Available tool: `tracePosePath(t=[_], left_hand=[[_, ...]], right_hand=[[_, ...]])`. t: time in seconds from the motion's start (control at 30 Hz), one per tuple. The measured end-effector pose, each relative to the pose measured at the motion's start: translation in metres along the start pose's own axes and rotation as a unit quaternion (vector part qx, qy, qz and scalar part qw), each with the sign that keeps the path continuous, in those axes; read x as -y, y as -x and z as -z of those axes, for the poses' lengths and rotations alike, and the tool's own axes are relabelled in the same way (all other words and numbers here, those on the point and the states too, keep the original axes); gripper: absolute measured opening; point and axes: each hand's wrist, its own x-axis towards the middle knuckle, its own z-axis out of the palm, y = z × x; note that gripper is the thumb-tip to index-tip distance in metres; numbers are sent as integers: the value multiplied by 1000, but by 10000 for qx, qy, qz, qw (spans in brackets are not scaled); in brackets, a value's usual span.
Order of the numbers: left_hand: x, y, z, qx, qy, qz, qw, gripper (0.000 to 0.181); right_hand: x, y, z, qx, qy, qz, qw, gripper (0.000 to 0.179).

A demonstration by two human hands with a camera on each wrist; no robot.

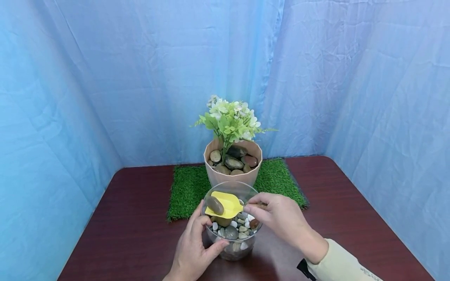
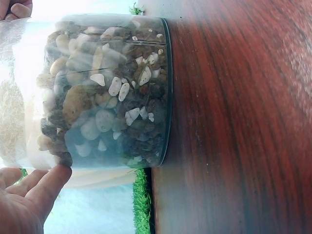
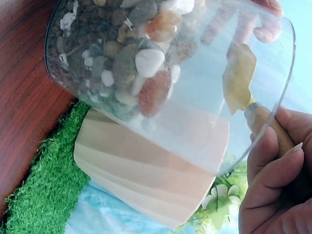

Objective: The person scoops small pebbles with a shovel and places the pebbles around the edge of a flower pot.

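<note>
A clear cylindrical vase (image 1: 234,253) stands on the table, part filled with grey, white and brown pebbles (image 1: 242,230). My left hand (image 1: 195,244) grips its left side near the rim, thumb in front. In the left wrist view, fingertips (image 2: 58,175) rest against the vase wall. With my right hand (image 1: 283,218) I hold a small trowel by its wooden handle (image 3: 265,122). Its yellow blade (image 1: 230,205) sits inside the vase mouth, above the pebbles. One smooth brown stone (image 1: 215,205) lies on the blade. Dark, finer material shows low in the vase in the right wrist view.
Right behind the vase stands a beige faceted pot (image 1: 232,178) with larger stones and a white-flowered plant (image 1: 233,117). The pot is on a green turf mat (image 1: 188,191). The dark red table (image 1: 123,230) is surrounded by blue curtains (image 1: 140,78) at the back and sides.
</note>
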Motion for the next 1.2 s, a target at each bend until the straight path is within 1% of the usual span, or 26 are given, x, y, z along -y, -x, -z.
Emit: tracePosePath(t=[0.17, 0.33, 0.57, 0.67, 0.87, 1.03, 1.2], left_hand=[[-1, 0, 0, 40, -19, 99, 9999, 54], [-1, 0, 1, 54, 13, 112, 9999, 54], [1, 0, 0, -40, 92, -44, 9999, 54], [1, 0, 0, -72, 133, -87, 9998, 54], [1, 0, 0, -54, 129, -68, 9999, 54], [2, 0, -1, -99, 162, -110, 9998, 55], [2, 0, -2, -129, 172, -142, 9997, 55]], right_hand=[[-1, -2, 10, -111, -100, -69, 9999, 11], [-1, -7, 22, -197, -150, -133, 9996, 14], [-5, -16, 37, -280, -226, -247, 9990, 19], [-9, -22, 42, -378, -140, -231, 9989, 21], [-18, -32, 49, -417, -72, -278, 9987, 24], [-24, -40, 53, -521, 125, -238, 9983, 24], [-30, -46, 56, -535, 223, -305, 9979, 28]])
